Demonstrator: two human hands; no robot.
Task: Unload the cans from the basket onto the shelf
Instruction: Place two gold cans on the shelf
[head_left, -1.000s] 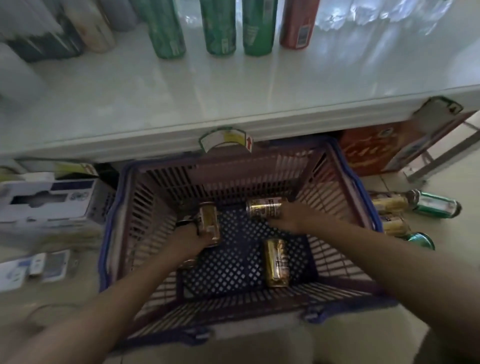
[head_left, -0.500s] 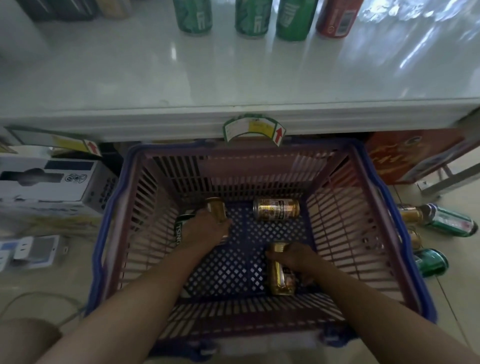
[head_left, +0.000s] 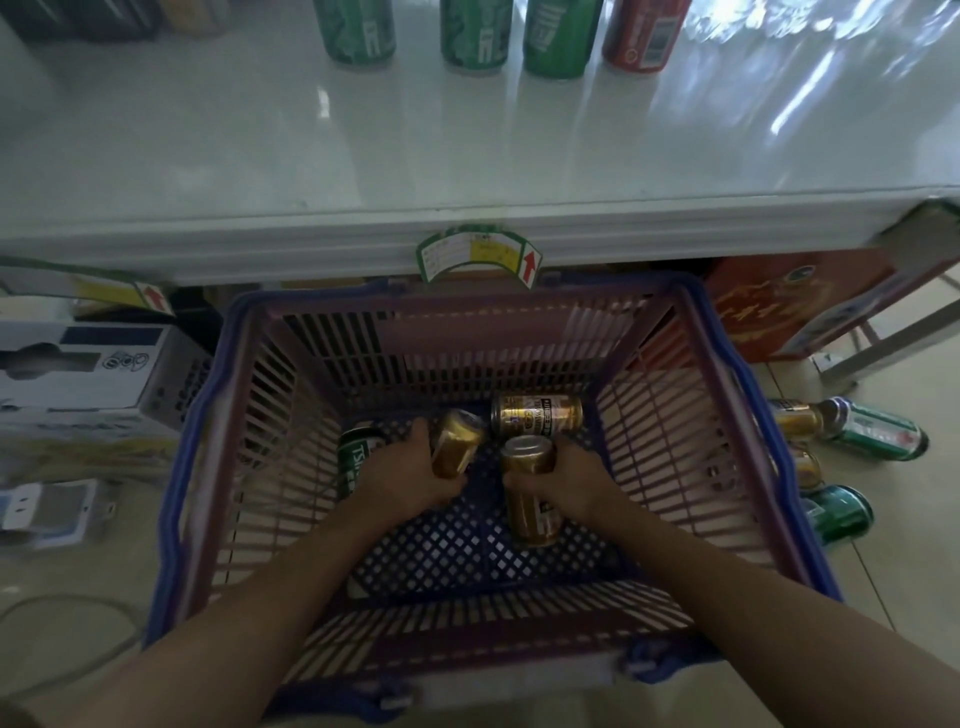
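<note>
Fingers (head_left: 511, 480) gripping gold can (head_left: 530, 493), (label blurred)

Two bare forearms, sleeveless in view, left hand (head_left: 402, 475) and right hand (head_left: 563, 480) without gloves or jewellery.

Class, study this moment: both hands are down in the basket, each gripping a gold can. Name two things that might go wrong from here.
1. The left hand holds its gold can tilted beside the green can; lifting might knock or roll that one.
2. The right hand grips the other gold can near its top, so it may slip or strike the purple slatted basket rim on the way to the white shelf.
</note>
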